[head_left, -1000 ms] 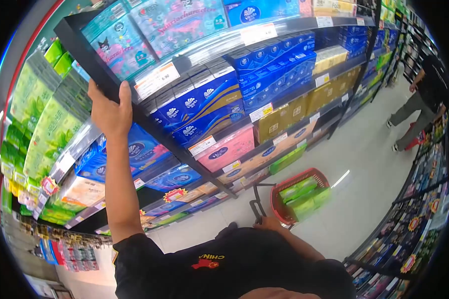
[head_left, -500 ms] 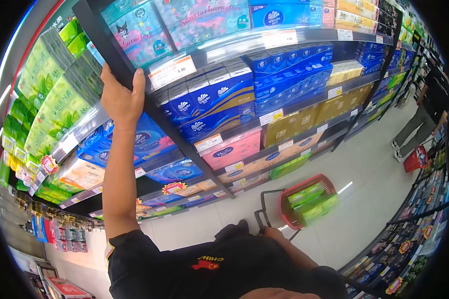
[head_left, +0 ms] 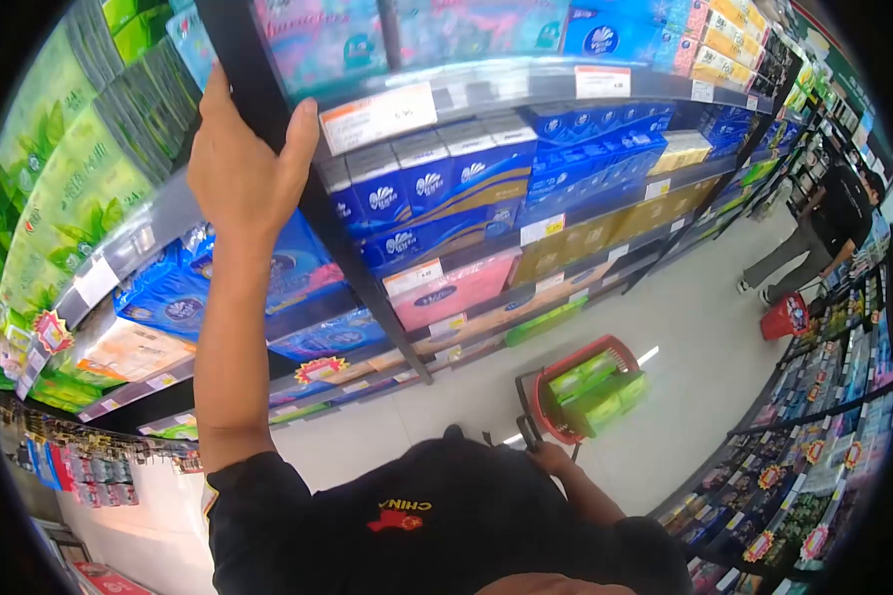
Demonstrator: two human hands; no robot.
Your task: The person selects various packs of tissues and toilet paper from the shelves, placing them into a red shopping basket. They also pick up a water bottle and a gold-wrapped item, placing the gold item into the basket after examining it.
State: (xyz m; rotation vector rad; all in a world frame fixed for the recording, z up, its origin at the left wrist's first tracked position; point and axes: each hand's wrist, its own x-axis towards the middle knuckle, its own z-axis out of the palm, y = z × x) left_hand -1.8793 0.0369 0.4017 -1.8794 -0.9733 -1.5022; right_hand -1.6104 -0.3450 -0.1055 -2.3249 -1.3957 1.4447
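My left hand (head_left: pixel 243 174) is raised to the black shelf post (head_left: pixel 337 223), with the thumb on its right side and the fingers round the left. Beside it are blue tissue packs (head_left: pixel 427 183) and a white price tag (head_left: pixel 377 117). Low by my right side, my right hand (head_left: pixel 549 458) is closed on the black handle (head_left: pixel 528 428) of a red shopping basket (head_left: pixel 556 424); its fingers are partly hidden. Green tissue packs (head_left: pixel 595 389) lie in the basket, which is on the floor.
Green tissue packs (head_left: pixel 89 188) fill the shelf end at left. Another person (head_left: pixel 829 223) stands in the aisle at right near a red basket (head_left: pixel 786 317). Densely stocked shelves (head_left: pixel 814 446) line the right side. Pale tiles (head_left: pixel 665 327) cover the floor.
The view has shifted nearer the shelf post. The red basket appears slightly lower and further left, with its handle closer to upright. My left hand stays on the post and my right on the handle.
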